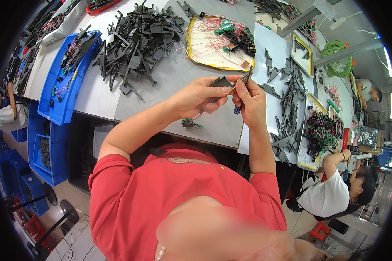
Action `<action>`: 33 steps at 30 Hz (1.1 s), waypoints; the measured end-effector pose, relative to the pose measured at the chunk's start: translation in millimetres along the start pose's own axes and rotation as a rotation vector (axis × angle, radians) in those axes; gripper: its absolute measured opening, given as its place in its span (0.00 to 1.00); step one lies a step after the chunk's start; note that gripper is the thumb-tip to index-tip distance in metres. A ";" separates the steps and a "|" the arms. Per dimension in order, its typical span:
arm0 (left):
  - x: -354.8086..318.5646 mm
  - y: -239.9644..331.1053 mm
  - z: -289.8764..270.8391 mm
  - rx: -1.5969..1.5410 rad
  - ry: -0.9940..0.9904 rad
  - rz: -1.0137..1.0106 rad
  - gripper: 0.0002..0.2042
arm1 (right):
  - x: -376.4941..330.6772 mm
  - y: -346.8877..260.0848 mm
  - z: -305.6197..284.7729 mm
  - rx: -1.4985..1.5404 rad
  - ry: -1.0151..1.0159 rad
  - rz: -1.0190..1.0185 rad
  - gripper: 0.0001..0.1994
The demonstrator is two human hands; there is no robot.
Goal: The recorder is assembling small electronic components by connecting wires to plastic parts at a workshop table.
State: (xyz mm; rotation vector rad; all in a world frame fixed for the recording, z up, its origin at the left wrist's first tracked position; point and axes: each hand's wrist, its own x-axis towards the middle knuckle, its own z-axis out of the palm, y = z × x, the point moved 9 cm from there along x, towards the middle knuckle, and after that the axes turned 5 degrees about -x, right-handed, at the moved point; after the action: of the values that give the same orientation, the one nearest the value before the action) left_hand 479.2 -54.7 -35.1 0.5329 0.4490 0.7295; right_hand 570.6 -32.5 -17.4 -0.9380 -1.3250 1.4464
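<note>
My left hand [200, 98] holds a small dark grey plastic part [222, 81] above the grey table [170, 78]. My right hand [251, 102] grips a thin tool with a blue handle [243, 92], its tip against the part. Thin red wires hang from the part down to a small green circuit board [190, 123] lying on the table under my left wrist. Both hands are close together, nearly touching.
A heap of dark plastic frames [137, 41] lies at the back left. A yellow-rimmed tray [196, 58] holds wired green boards. A blue bin [65, 93] stands left. More frames [287, 100] and a tray [311, 135] sit right, by a seated person [335, 193].
</note>
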 end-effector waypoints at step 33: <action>-1.6 3.8 2.1 0.417 0.022 0.159 0.08 | -10.8 5.9 -8.5 -0.074 0.125 0.000 0.09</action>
State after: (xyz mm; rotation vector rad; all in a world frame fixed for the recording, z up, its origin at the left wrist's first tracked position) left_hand 477.4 -54.1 -30.9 0.9605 0.5883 0.7984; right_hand 580.9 -40.4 -24.8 -1.0593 -1.2930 1.3248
